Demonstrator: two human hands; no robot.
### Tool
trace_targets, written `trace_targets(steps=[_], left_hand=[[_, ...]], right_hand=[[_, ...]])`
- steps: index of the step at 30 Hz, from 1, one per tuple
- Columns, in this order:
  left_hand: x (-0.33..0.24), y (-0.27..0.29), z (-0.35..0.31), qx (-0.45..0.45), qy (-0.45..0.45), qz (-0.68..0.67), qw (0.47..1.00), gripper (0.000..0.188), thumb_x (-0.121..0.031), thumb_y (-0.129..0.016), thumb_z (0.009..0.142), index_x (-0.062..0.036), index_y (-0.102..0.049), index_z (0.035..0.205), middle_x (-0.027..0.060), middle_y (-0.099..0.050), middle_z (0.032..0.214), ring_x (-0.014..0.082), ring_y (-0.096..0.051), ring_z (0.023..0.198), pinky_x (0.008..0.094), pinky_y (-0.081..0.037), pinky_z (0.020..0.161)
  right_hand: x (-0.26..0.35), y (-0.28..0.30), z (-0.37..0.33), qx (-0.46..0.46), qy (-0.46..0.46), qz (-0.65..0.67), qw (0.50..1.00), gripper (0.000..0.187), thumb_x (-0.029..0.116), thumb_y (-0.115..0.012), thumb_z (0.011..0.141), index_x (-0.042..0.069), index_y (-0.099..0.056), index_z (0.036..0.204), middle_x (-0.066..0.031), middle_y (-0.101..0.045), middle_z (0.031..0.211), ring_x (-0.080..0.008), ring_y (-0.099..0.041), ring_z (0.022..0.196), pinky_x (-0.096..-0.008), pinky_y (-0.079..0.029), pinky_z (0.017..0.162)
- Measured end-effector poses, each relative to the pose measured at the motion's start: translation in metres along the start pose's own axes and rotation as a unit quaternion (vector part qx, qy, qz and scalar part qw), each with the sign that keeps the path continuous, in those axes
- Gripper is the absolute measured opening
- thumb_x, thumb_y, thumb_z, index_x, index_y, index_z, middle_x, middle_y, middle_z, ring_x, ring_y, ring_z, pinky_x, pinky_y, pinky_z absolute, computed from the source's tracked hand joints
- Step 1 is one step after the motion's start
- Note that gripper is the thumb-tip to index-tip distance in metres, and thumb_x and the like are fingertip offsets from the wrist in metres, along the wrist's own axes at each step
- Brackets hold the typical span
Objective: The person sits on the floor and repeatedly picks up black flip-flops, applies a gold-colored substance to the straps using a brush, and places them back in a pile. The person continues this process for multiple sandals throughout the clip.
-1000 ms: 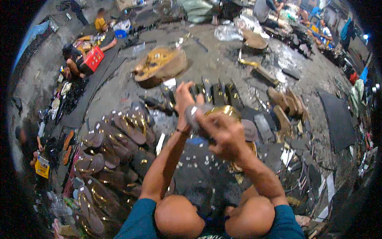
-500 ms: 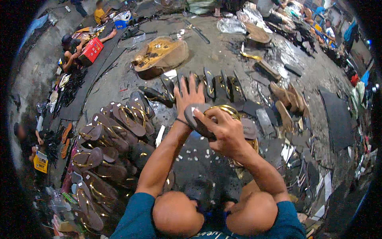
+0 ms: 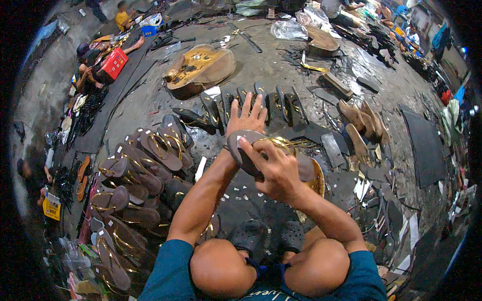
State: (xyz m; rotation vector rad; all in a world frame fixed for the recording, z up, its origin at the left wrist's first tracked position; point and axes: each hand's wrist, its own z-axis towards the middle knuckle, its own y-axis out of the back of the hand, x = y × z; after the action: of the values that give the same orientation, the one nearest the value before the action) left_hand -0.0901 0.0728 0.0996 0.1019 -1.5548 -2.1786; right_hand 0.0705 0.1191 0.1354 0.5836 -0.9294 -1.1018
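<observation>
My right hand (image 3: 277,173) grips a brown flip-flop (image 3: 242,159) with a gold strap, its thumb lying on the sole by a small white sticker. Another brown sole (image 3: 305,168) with a gold edge shows just right of that hand; whether it is held too I cannot tell. Beyond the flip-flop, my left hand (image 3: 246,122) stretches out with spread fingers over a row of dark flip-flops (image 3: 281,105) standing on edge. The held flip-flop overlaps my left wrist. Several brown flip-flops with gold straps (image 3: 165,153) lie overlapped to the left.
A heart-shaped wooden block (image 3: 201,70) sits beyond the row. Tan shoe forms (image 3: 359,120) and a black sheet (image 3: 422,145) lie at the right. White scraps dot the floor before my feet. Farther left, a person holds a red box (image 3: 114,65).
My left hand has shifted slightly right along the standing row. My right hand and the flip-flop have moved a little left, and the flip-flop's sole now shows more fully.
</observation>
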Motion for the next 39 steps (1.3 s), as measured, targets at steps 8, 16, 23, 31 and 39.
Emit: trace_targets(steps=[8, 16, 23, 31, 39], left_hand=[[0.001, 0.015, 0.01, -0.022, 0.08, -0.063, 0.995, 0.054, -0.034, -0.066, 0.08, -0.0143, -0.053, 0.129, 0.0108, -0.033, 0.149, 0.0328, -0.027, 0.139, 0.0534, -0.026, 0.108], [-0.01, 0.026, 0.012, 0.063, 0.183, -0.156, 0.969, 0.053, -0.034, -0.065, 0.081, -0.0123, -0.052, 0.128, 0.0139, -0.035, 0.146, 0.0362, -0.031, 0.136, 0.0522, -0.033, 0.104], [0.0, -0.012, -0.011, 0.084, 0.151, -0.063, 0.983, 0.039, -0.027, -0.054, 0.085, -0.0088, -0.063, 0.119, 0.0165, -0.036, 0.147, 0.0376, -0.029, 0.138, 0.0548, -0.032, 0.103], [0.0, -0.025, -0.02, -0.012, -0.016, 0.032, 0.999, 0.039, -0.03, -0.054, 0.083, -0.0122, -0.059, 0.117, 0.0148, -0.038, 0.147, 0.0362, -0.037, 0.134, 0.0524, -0.04, 0.098], [0.003, 0.004, -0.025, 0.052, 0.07, -0.098, 0.991, 0.052, -0.029, -0.068, 0.08, -0.0103, -0.055, 0.126, 0.0166, -0.038, 0.145, 0.034, -0.037, 0.133, 0.0469, -0.042, 0.1]], right_hand=[[0.01, -0.008, -0.002, -0.065, -0.029, 0.019, 0.997, 0.072, 0.0, -0.062, 0.061, 0.009, -0.055, 0.132, -0.0129, -0.054, 0.103, -0.0306, -0.057, 0.093, -0.0371, -0.05, 0.078], [0.003, -0.021, -0.021, -0.078, 0.011, -0.049, 0.996, 0.079, 0.0, -0.065, 0.061, 0.011, -0.049, 0.138, -0.0102, -0.05, 0.109, -0.0304, -0.057, 0.096, -0.0384, -0.049, 0.078], [0.007, 0.018, 0.006, -0.121, -0.022, 0.024, 0.992, 0.073, 0.0, -0.067, 0.058, 0.011, -0.058, 0.129, -0.0092, -0.055, 0.104, -0.0253, -0.06, 0.095, -0.0361, -0.052, 0.077], [0.003, 0.018, -0.005, -0.108, -0.019, -0.01, 0.994, 0.093, 0.01, -0.077, 0.051, 0.019, -0.047, 0.138, -0.0062, -0.055, 0.108, -0.0269, -0.061, 0.098, -0.0387, -0.054, 0.077], [0.009, 0.007, -0.007, -0.256, -0.095, 0.029, 0.962, 0.075, -0.001, -0.064, 0.057, 0.008, -0.056, 0.131, -0.0133, -0.052, 0.105, -0.0286, -0.058, 0.096, -0.0367, -0.051, 0.078]])
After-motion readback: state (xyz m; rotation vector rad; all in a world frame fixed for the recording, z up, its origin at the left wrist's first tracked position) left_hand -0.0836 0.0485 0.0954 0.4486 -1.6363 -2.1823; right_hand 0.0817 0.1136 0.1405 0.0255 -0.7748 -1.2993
